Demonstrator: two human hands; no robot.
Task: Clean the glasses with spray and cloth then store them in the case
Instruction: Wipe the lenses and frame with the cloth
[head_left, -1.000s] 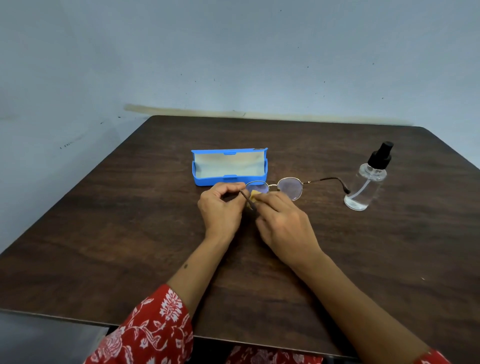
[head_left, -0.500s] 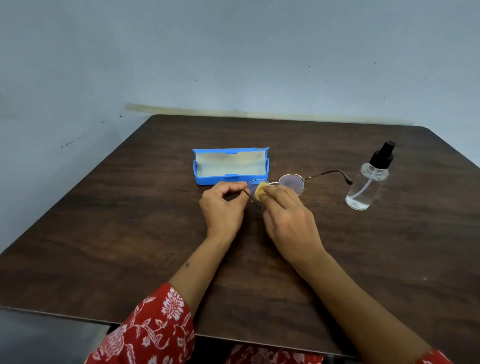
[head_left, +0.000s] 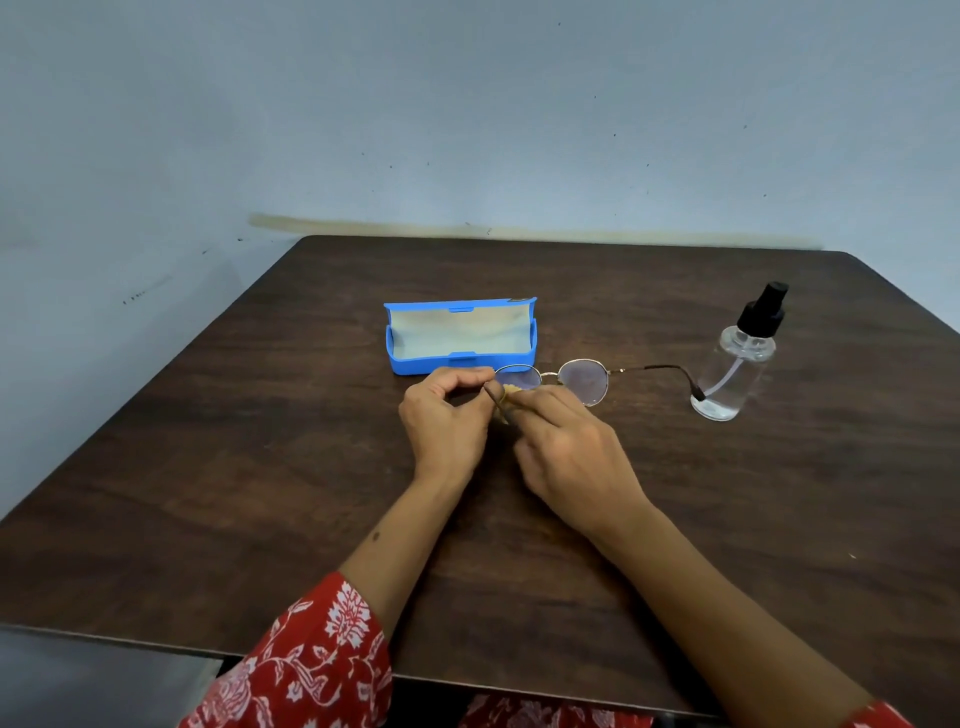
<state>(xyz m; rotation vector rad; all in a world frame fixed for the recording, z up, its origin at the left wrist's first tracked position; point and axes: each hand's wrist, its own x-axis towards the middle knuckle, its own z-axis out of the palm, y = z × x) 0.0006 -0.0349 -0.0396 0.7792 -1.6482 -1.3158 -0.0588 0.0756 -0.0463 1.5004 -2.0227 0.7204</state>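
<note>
Left hand (head_left: 445, 415): fingers curled, pinching glasses (head_left: 587, 379) at hinge.
Right hand (head_left: 569, 452): fingers pinching cloth (head_left: 514, 389) against lens.
Case (head_left: 460, 338): open on desk (head_left: 260, 415).

Soft, even, rather dim light is falling across the scene, giving the wall (head_left: 467, 104) a cool blue-grey cast. Shadows are lying faint and diffuse under the left hand (head_left: 447, 421) and right hand (head_left: 576, 457) on the table (head_left: 260, 467). A weak sheen is showing on the spray bottle (head_left: 735, 364) and the lenses of the glasses (head_left: 589, 382). Wide-angle distortion is bowing the table's edges outward. Fine detail is appearing slightly soft, most of all toward the corners.
</note>
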